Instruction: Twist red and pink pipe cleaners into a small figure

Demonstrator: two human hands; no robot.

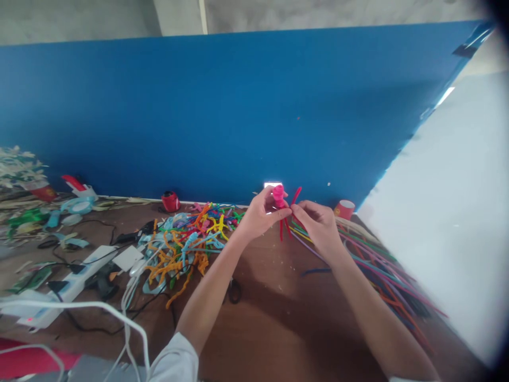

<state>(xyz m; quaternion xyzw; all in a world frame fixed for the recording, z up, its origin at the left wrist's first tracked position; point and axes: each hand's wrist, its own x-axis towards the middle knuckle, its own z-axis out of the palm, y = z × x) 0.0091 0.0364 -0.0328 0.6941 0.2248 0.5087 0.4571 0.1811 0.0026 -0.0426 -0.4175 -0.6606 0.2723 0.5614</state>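
Observation:
Above the table, my left hand [262, 211] is closed around a pink coiled pipe-cleaner figure [278, 195], holding it upright between thumb and fingers. Red pipe-cleaner ends [281, 231] hang below the coil. My right hand [316, 220] pinches a red pipe cleaner [297, 195] just to the right of the figure, its tip sticking up past the fingertips. The two hands are close together, and where the red stem joins the pink coil is partly hidden by fingers.
Tangled coloured pipe-cleaner pieces [178, 249] lie left of my arms, near a white power strip [79, 278] and cables. Long pipe cleaners [382, 270] lie at right beside a red paper cup [344, 209]. Scissors handles [234, 291] show by my left forearm. A blue partition [199, 116] stands behind.

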